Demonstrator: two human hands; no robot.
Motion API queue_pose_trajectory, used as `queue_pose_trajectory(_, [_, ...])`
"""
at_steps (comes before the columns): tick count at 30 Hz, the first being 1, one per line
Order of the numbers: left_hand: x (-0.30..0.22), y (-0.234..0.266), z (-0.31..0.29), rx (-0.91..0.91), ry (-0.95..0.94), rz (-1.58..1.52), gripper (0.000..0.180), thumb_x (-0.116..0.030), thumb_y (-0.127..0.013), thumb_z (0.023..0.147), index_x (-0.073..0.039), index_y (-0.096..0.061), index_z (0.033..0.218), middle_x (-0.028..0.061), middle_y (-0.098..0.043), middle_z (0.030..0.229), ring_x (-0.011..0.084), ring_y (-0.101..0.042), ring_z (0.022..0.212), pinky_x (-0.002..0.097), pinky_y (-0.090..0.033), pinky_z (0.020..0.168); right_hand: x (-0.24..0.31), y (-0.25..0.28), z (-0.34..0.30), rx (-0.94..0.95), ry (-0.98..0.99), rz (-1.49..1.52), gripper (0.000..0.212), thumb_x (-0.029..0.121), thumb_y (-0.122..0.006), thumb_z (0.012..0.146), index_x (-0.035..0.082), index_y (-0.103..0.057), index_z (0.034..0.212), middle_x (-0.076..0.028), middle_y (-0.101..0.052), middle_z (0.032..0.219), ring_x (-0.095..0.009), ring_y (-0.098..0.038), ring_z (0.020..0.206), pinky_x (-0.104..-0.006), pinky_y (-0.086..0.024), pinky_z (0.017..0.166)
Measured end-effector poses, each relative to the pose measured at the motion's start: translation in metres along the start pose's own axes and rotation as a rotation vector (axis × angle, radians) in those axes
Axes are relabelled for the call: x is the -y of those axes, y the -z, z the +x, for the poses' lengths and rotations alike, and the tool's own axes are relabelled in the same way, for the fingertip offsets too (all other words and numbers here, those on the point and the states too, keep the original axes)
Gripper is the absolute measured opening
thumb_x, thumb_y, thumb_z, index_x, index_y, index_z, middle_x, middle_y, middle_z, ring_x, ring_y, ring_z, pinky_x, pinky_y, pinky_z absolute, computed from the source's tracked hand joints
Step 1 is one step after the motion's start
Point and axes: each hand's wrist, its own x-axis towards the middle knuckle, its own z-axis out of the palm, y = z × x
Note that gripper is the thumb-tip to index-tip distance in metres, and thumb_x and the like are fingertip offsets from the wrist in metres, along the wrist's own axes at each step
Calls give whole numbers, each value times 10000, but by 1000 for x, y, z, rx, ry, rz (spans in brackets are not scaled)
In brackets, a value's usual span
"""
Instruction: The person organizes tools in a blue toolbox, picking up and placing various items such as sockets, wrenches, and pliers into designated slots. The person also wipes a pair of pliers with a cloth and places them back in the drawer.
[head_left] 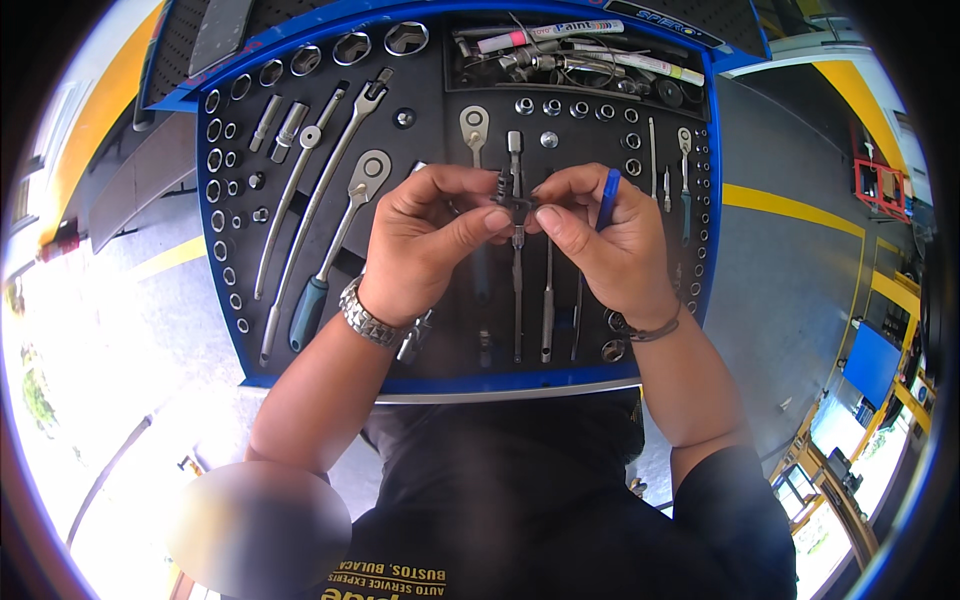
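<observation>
While the left hand point(415, 240) and the right hand point(625, 250) meet above the drawer point(510, 386), their fingers point(478, 228) are clamped on one small dark part point(518, 205), with a thumb and forefinger pinching from either side. It sits right between the two sets of fingertips; its finer shape is too small to tell. A blue strip point(609, 198) lies along the right hand, just outward of its pinching fingers; how it is held cannot be told. A watch point(370, 318) circles the left wrist and a dark band point(655, 330) the right, both nearer the body than the fingers.

Beneath the fingers lies a long bar point(517, 290), showing on both sides of them. Just beyond the left fingers a ratchet point(474, 125) shows, partly covered by the hand. Left of those fingers rests a teal-handled ratchet point(311, 305), and farther out a flex-head bar point(341, 143). Large sockets point(352, 47) curve along the far left, well apart from the fingers. Beyond the right fingers stands a row of small sockets point(552, 107), and past these a tray point(560, 95) holds markers point(550, 36). Well right of the fingers lies a small ratchet point(685, 150).
</observation>
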Motion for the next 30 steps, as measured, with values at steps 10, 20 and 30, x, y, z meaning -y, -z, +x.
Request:
queue_pose_trajectory(10, [1,-4,2,35,-24,60,280,69,-754,918,23,-682,1185,109,-737,1110,166,-733,978,305,-630,879,6,-7,7,36,21,85,218,37,-683,1003,-40,-656,1205,-81,-717,1074,-127,-713,959,-268,-581,862])
queue_pose_trajectory(20, [-1,-6,3,53,5,119,457,3,-769,930,-21,-630,1364,40,-704,1005,127,-705,953,279,-596,843,2,-4,7,29,68,48,153,14,-661,999,-34,-658,1144,-30,-699,1020,-93,-707,910,-231,-566,792])
queue_pose_trajectory(30, [-1,0,5,128,12,202,543,-38,-770,935,8,-562,1435,53,-676,999,171,-721,909,328,-611,853,2,-5,6,33,30,90,148,20,-679,994,-30,-647,1130,-46,-704,995,-94,-689,847,-243,-568,757])
